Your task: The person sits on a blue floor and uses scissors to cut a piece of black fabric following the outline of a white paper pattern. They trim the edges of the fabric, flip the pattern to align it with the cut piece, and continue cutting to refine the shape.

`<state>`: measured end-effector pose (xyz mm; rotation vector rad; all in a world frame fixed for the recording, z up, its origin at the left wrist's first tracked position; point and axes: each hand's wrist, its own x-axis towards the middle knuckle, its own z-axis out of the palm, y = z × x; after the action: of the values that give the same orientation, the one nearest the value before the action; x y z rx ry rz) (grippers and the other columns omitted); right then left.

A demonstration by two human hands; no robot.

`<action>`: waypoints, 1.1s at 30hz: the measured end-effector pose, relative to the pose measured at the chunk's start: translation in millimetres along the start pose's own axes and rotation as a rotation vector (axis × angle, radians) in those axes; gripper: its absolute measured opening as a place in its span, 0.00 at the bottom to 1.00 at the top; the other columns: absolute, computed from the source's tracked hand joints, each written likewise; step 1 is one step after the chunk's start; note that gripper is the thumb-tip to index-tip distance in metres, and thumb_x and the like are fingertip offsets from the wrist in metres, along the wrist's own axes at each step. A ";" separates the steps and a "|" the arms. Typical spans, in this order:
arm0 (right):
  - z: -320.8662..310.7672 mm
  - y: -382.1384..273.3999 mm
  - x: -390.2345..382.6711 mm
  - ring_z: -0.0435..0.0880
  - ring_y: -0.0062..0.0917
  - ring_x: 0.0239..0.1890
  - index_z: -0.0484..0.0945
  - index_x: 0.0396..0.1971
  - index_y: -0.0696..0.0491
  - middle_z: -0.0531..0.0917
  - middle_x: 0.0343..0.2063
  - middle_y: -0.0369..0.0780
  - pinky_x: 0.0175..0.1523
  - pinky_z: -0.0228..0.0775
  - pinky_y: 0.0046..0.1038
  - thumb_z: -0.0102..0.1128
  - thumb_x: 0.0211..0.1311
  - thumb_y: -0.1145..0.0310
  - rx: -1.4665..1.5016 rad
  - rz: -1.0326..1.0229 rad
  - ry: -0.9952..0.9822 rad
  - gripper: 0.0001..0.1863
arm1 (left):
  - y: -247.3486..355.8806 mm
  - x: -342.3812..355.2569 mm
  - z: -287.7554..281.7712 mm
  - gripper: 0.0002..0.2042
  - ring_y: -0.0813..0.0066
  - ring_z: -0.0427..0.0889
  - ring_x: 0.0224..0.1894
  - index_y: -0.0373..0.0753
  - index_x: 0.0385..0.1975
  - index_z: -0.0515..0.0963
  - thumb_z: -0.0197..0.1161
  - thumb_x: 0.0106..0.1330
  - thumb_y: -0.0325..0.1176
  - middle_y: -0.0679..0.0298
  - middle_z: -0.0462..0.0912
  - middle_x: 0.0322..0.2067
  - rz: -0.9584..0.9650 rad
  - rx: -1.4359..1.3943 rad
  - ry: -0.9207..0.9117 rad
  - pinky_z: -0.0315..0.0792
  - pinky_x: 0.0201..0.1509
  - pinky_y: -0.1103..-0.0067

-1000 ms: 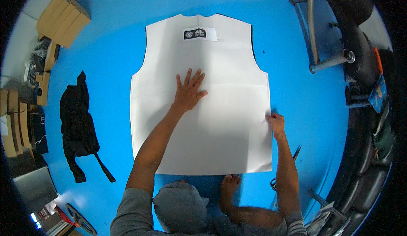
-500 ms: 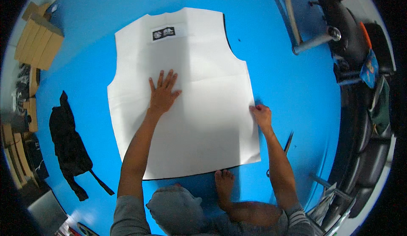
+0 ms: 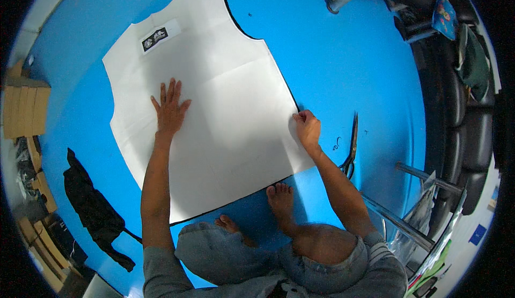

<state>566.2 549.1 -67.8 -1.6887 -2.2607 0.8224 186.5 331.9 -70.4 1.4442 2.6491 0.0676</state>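
Observation:
A white, vest-shaped sheet point(image 3: 230, 137) with dark edging lies on the blue floor, a black-and-white label point(image 3: 155, 39) near its neckline. My left hand point(image 3: 170, 107) rests open on its middle, fingers spread. My right hand point(image 3: 308, 129) pinches the sheet's right edge between closed fingers. Black scissors point(image 3: 351, 145) lie just right of that hand. My bare feet point(image 3: 280, 204) are at the bottom edge.
A crumpled black cloth point(image 3: 94, 207) lies at left, beside stacked cardboard point(image 3: 27, 110) and boxes along the wall. A dark padded sofa point(image 3: 456, 126) curves along the right, with metal tubing point(image 3: 397, 217) low right and more at the top.
The view has turned, so the sheet now appears tilted toward the upper left. More dark edging shows along its right side. My left hand stays spread, my right hand still pinches the edge.

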 end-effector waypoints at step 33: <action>-1.2 -2.5 13.0 0.77 0.25 0.21 0.80 0.24 0.61 0.81 0.19 0.45 0.29 0.70 0.31 0.65 0.50 0.66 0.073 -0.037 -0.035 0.11 | -1.8 -3.0 -7.6 0.36 0.57 0.40 0.74 0.52 0.71 0.53 0.51 0.66 0.59 0.70 0.47 0.73 -0.052 -0.138 -0.014 0.30 0.69 0.39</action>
<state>560.4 561.2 -67.6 -1.6084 -2.2482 0.9222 185.6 328.6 -62.8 1.3282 2.6118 0.2296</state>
